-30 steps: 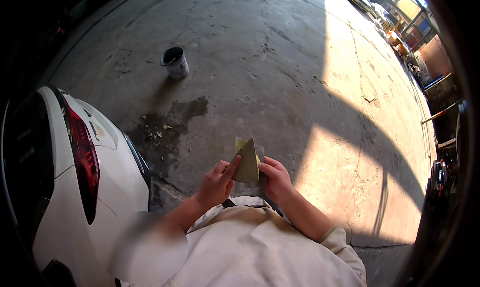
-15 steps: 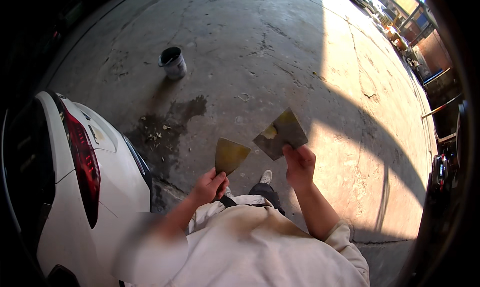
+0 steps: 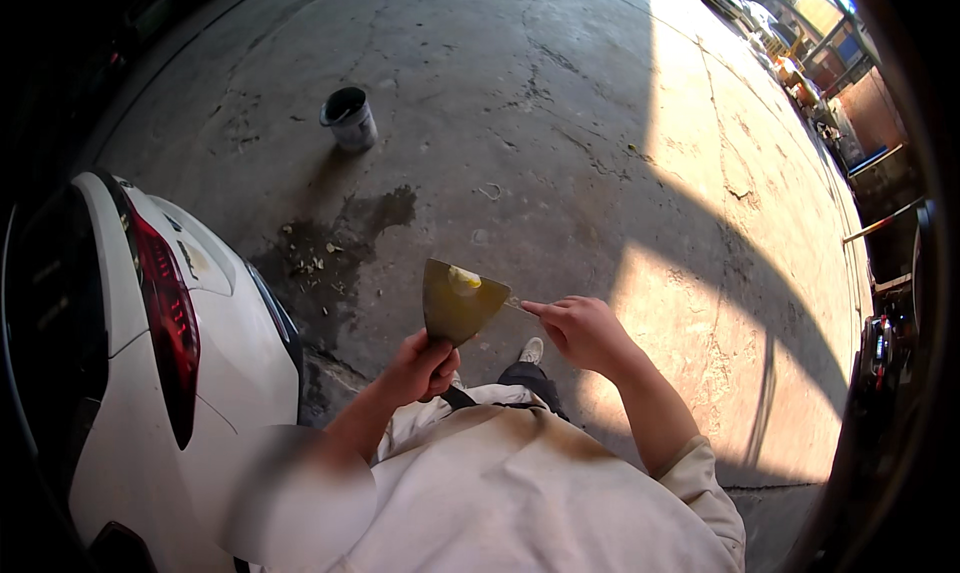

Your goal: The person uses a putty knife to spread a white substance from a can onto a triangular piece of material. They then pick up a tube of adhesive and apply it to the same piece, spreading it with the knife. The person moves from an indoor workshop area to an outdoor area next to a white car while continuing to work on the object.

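My left hand is closed round the narrow end of a putty knife whose wide blade points away from me. A dab of pale yellow putty sits near the blade's far edge, and a yellowish film covers much of its face. To the right, my right hand pinches a flat metal scraper plate. That plate is now seen almost edge-on, close against the right edge of the putty knife; whether the two touch I cannot tell.
A white car's rear with a red tail light stands close on my left. Farther off, a grey bucket rests on the cracked concrete floor. Pale scraps lie on a dark wet patch. One shoe shows below me.
The scraper plate in my right hand has turned from face-on to edge-on and come left to the putty knife. Yellow putty now shows on the putty knife's blade.
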`<state>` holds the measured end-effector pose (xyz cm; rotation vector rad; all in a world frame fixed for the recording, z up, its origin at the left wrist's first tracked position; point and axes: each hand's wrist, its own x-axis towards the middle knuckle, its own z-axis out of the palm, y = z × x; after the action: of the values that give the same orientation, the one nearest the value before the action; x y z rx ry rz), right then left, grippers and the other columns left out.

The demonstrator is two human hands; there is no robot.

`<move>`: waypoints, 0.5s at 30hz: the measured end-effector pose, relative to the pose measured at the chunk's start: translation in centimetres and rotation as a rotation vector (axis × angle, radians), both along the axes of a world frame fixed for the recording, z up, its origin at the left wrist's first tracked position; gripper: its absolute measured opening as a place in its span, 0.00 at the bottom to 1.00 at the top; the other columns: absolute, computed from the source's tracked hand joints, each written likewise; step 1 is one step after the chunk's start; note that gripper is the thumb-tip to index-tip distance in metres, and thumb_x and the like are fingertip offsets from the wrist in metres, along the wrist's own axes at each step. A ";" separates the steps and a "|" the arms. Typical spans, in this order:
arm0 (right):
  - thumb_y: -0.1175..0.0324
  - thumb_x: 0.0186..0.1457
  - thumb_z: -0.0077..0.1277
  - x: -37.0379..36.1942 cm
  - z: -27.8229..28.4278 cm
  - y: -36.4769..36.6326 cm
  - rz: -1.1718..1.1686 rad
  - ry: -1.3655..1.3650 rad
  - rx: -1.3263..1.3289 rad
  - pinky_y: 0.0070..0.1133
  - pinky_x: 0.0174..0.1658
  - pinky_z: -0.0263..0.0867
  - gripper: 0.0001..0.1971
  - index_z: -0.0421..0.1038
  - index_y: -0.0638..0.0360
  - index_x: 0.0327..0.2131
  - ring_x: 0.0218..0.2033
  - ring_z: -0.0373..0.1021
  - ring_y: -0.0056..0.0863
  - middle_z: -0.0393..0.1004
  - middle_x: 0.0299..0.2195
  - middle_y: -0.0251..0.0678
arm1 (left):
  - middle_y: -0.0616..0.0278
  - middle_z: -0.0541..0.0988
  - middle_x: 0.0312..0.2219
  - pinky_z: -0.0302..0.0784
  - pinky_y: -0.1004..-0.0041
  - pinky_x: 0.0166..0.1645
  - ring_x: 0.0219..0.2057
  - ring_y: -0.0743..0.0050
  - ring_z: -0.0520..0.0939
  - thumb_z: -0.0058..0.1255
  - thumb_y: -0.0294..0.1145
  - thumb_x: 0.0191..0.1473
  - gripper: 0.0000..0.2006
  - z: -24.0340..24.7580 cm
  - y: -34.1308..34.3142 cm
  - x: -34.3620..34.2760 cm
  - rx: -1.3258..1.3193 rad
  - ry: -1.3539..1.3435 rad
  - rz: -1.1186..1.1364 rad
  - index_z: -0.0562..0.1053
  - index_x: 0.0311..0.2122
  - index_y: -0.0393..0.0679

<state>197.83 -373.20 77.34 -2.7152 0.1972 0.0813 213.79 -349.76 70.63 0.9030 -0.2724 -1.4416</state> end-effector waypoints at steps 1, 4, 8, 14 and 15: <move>0.79 0.45 0.51 0.2 -0.1 0.6 -0.095 -0.179 -0.012 0.27 0.34 0.68 0.23 0.71 0.53 0.48 0.30 0.70 0.34 0.75 0.34 0.35 | 0.67 0.66 0.19 0.56 0.80 0.17 0.14 0.84 0.62 0.39 0.32 0.62 0.09 -0.2 -0.1 -0.1 0.020 -0.063 0.064 0.67 0.42 0.41; 0.78 0.42 0.51 1.5 -0.2 3.4 -0.216 -0.577 -0.104 0.26 0.36 0.67 0.24 0.72 0.51 0.47 0.33 0.68 0.31 0.73 0.40 0.33 | 0.67 0.65 0.18 0.59 0.80 0.18 0.15 0.84 0.63 0.38 0.33 0.63 0.07 -1.3 -1.1 -1.4 0.054 -0.273 0.209 0.66 0.36 0.42; 0.76 0.35 0.52 3.0 0.5 6.3 -0.063 -0.570 -0.303 0.25 0.41 0.65 0.30 0.71 0.50 0.49 0.36 0.65 0.28 0.69 0.47 0.29 | 0.69 0.66 0.18 0.61 0.80 0.19 0.15 0.85 0.65 0.38 0.34 0.63 0.08 -0.6 -2.2 -2.5 0.044 -0.422 0.234 0.64 0.33 0.42; 0.76 0.36 0.51 2.8 0.9 6.2 -0.072 -0.563 -0.329 0.25 0.39 0.64 0.28 0.71 0.54 0.48 0.36 0.65 0.28 0.70 0.47 0.28 | 0.69 0.66 0.18 0.61 0.79 0.18 0.15 0.84 0.66 0.38 0.35 0.62 0.09 -1.2 -1.9 -3.1 0.098 -0.479 0.205 0.63 0.33 0.42; 0.75 0.36 0.51 2.8 0.3 6.0 -0.029 -0.476 -0.315 0.24 0.38 0.64 0.27 0.71 0.54 0.47 0.36 0.65 0.28 0.71 0.46 0.27 | 0.69 0.66 0.18 0.61 0.79 0.18 0.14 0.84 0.66 0.38 0.35 0.62 0.09 -1.2 -2.0 -3.3 0.096 -0.455 0.221 0.63 0.33 0.42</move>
<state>200.65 -367.17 77.63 -2.9398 0.1133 -0.6481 210.48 -351.80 69.40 1.2971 -0.4290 -1.0416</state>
